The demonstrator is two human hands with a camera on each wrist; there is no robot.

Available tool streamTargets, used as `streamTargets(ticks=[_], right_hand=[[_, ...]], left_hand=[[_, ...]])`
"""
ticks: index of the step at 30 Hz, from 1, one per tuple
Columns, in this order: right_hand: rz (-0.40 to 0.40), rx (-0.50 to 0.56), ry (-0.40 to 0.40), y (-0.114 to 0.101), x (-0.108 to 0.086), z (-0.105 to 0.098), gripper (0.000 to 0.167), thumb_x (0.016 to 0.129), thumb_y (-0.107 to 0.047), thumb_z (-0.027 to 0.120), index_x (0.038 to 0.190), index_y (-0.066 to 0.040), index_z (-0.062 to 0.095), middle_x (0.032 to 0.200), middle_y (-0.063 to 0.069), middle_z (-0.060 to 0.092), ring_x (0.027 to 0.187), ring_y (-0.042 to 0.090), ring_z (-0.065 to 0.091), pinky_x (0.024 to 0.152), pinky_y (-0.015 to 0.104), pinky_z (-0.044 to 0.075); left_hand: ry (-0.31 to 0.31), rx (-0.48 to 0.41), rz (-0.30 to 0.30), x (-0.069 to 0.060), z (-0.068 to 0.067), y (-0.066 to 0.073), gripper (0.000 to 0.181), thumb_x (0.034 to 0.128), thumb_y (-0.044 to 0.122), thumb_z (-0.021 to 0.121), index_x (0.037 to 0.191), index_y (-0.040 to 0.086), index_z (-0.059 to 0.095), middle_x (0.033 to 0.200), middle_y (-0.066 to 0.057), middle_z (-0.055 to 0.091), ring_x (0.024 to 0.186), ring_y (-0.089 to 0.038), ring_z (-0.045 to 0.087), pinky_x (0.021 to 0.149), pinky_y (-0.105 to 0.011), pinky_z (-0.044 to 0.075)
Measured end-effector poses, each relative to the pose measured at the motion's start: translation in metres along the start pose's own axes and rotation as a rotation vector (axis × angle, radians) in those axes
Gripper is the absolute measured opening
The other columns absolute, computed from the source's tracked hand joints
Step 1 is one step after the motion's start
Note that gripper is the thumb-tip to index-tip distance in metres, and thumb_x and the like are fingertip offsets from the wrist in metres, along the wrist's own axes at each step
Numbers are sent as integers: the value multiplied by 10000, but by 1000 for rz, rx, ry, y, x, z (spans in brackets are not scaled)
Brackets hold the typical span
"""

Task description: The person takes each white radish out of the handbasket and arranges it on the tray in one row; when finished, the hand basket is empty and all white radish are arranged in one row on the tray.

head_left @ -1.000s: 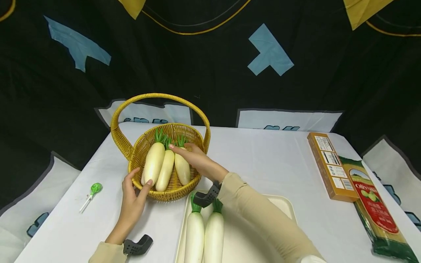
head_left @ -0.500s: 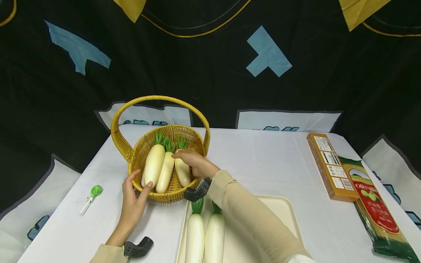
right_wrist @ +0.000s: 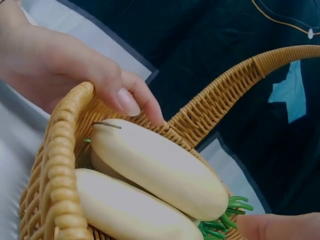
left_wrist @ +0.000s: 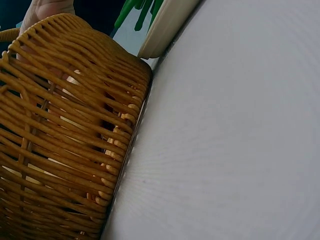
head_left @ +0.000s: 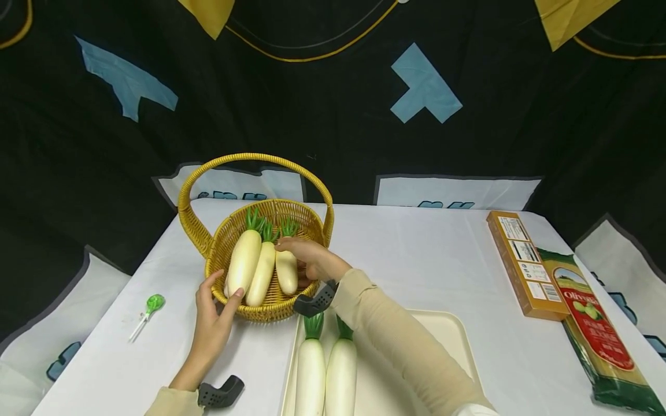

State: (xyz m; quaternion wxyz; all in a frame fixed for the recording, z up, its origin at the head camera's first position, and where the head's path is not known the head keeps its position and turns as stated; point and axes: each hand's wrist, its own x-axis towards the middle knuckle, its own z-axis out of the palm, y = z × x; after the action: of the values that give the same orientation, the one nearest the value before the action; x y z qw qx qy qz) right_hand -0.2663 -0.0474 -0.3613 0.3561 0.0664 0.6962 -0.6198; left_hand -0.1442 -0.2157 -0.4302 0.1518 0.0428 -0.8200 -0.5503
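Note:
A yellow wicker basket with a tall handle holds several white radishes with green tops. At its front left rim, my left hand grips the basket, thumb by the lower end of the leftmost radish. The right wrist view shows this left hand over the rim. Inside the basket's right part, my right hand holds the rightmost radish, thumb across its upper part and fingers along its right side. Those fingers are partly hidden. Between the outer two lies the middle radish.
A cream tray in front of the basket bears two larger white radishes, partly under the right forearm. Left on the white table is a green lollipop. An orange-brown box and a noodle packet lie at the right.
My right hand has come down from the green tops onto the rightmost radish, whose lower end has shifted slightly left. My left hand stays on the rim.

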Motion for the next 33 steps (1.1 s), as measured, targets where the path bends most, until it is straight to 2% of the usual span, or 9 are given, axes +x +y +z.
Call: streamTargets(ticks=[4, 7, 10, 13, 16, 22, 24, 30, 33], right_hand=[[34, -19, 2, 2, 0, -1, 316, 853, -387, 565, 1133, -240, 578, 836, 57, 553, 700, 179, 521, 610, 314, 403], [55, -11, 18, 2, 0, -1, 262, 835, -389, 585, 958, -157, 570, 801, 51, 547, 683, 171, 508, 600, 296, 411], [64, 5, 24, 3, 0, 0, 239, 836, -365, 591, 894, -140, 537, 784, 52, 545, 679, 173, 512, 597, 286, 435], [52, 7, 17, 3, 0, 0, 204, 845, -329, 584, 926, -147, 542, 763, 54, 543, 664, 172, 512, 602, 284, 447], [29, 2, -2, 4, 0, -1, 245, 848, -291, 584, 1056, -162, 579, 790, 52, 546, 670, 160, 508, 617, 282, 445], [-56, -4, -98, 5, 1, -6, 465, 880, -162, 552, 1330, -234, 462, 1087, 82, 493, 704, 154, 446, 639, 269, 413], [-77, -2, -129, 5, 2, -7, 487, 880, -141, 551, 1345, -234, 441, 1107, 74, 464, 717, 155, 437, 648, 267, 411], [-130, 5, -182, 5, 2, -8, 484, 864, -145, 586, 1324, -208, 449, 944, 47, 500, 741, 154, 489, 665, 272, 443], [-156, -2, -217, 6, 0, -9, 469, 866, -121, 584, 1310, -198, 457, 978, 41, 530, 765, 157, 534, 679, 272, 472]], left_hand=[[-5, -2, -4, -1, 1, 0, 605, 915, 261, 513, 1403, 104, 193, 1423, -201, 127, 1321, -384, 188, 1034, -571, 235], [-9, -5, -6, -1, 1, 0, 602, 916, 261, 512, 1404, 115, 192, 1421, -195, 126, 1317, -382, 196, 1032, -567, 240], [-9, -3, -7, -2, 1, 1, 599, 916, 259, 512, 1403, 116, 194, 1419, -190, 132, 1317, -375, 201, 1033, -561, 244], [-7, 1, -8, -3, 1, 1, 596, 917, 260, 511, 1401, 114, 196, 1420, -187, 137, 1318, -364, 201, 1035, -553, 246], [-3, 9, -11, -3, 1, 1, 596, 915, 267, 512, 1399, 112, 201, 1424, -190, 140, 1318, -356, 194, 1034, -550, 243], [-1, 16, -2, -2, 1, 1, 603, 915, 268, 512, 1401, 98, 197, 1425, -205, 134, 1324, -375, 182, 1035, -568, 230], [-2, 13, 2, -1, 0, 1, 606, 915, 266, 511, 1402, 96, 193, 1424, -207, 131, 1324, -382, 180, 1035, -575, 226], [-9, 7, -3, -1, -1, 1, 610, 916, 264, 510, 1408, 112, 183, 1423, -203, 125, 1320, -383, 182, 1030, -576, 228], [-9, 5, -8, -2, -1, 1, 612, 916, 267, 510, 1409, 112, 181, 1426, -200, 122, 1319, -381, 182, 1028, -576, 229]])
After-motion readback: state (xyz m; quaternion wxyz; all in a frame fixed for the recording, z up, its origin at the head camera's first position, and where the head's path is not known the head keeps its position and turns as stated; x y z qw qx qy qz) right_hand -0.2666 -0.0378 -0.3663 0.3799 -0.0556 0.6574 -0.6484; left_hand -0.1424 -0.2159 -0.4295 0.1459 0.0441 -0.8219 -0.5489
